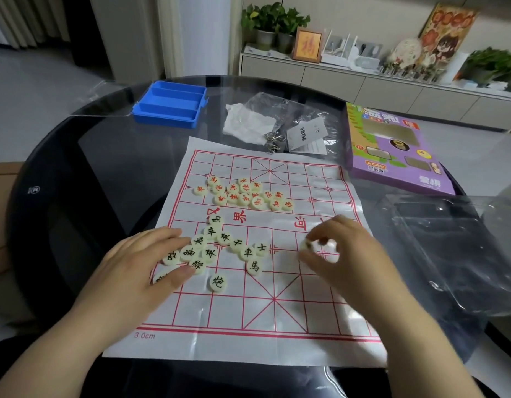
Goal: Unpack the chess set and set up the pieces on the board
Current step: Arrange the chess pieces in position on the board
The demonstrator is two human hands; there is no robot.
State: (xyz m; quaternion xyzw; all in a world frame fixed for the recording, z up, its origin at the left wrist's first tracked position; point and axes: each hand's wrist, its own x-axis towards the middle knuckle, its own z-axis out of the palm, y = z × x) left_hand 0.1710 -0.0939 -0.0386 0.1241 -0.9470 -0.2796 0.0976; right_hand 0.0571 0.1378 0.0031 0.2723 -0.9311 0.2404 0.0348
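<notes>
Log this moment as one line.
left hand: rests on black pieces | right hand: pinches a piece, blurred | red pieces: clustered on far half of board | setup: not done

**Inspector:** Markings on the board (248,346)?

**Assistant:** "3 0cm" in red at its near left corner, and a large "界" in the centre band.

**Inspector:** Pieces?

**Assistant:** Black-lettered pieces (247,252): 車, 士, 馬, 炮 legible. Red-lettered pieces (276,203): 兵, 馬 legible, the others too small.

**Inspector:** Elsewhere?

**Assistant:** Purple box (392,179): orange label, apparently "XCPAI". Framed picture (307,45): one character, apparently 福.
</notes>
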